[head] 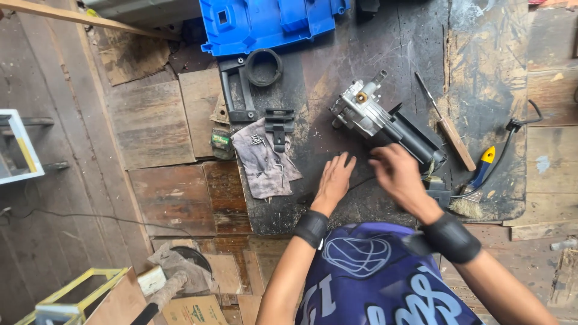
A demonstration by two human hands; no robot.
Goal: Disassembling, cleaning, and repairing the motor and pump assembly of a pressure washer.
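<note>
One pump-and-motor unit (pixel 385 123) lies on the dark work mat (pixel 373 54) — silver head toward the far side, black body toward the person. One blue plastic housing (pixel 265 24) sits at the mat's far edge. Two black plastic parts are counted beside it: a handle frame with a ring (pixel 247 84) and a smaller bracket (pixel 279 126). One grey rag (pixel 262 159) carries several loose screws (pixel 257 140); their exact number cannot be read. Tools: one wooden-handled file (pixel 448 123), one blue-and-yellow-handled tool (pixel 481 165), one brush (pixel 465 206).

The left hand (pixel 334 180) lies flat on the mat, palm down, fingers extended and together, gripping nothing. The right hand (pixel 397 174) is at the near end of the black motor body — fingers curled, image blurred; whether it grips the body or only touches it cannot be told. Both wrists carry black bands.
</note>
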